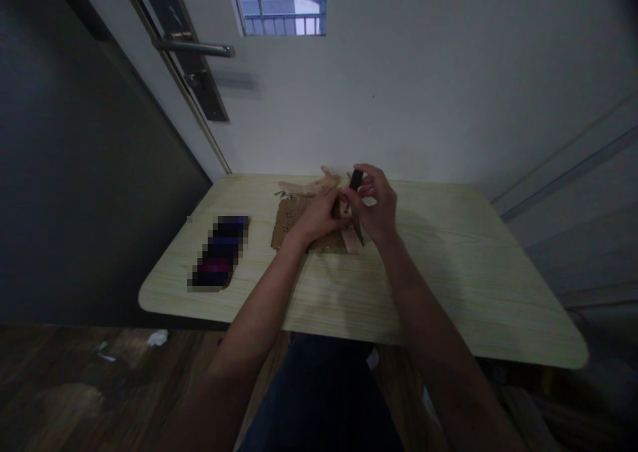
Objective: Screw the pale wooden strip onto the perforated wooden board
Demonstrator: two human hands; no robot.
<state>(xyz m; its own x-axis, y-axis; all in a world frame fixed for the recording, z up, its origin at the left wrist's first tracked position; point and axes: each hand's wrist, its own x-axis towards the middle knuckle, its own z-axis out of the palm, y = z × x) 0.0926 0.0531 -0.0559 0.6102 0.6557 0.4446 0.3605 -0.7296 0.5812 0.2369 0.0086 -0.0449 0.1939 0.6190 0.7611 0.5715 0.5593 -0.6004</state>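
Observation:
My right hand (pixel 377 203) is closed around a small screwdriver (pixel 355 179) with a black handle. Its thin shaft points down at a light wooden strip (pixel 352 239). My left hand (pixel 321 214) grips that strip from the left, thumb and fingers on either side of it. Under the strip lies a piece of brown cardboard (pixel 285 223) with small holes in it. My fingers partly cover the strip and the spot where the screwdriver's tip meets it.
Behind the cardboard lie more wooden pieces (pixel 299 188) and a few small screws (pixel 280 193). A phone-like dark object (pixel 219 252), blurred out, rests on the left of the pale wooden table (pixel 478 266). Beyond the table stands a white door with a metal handle (pixel 199 48).

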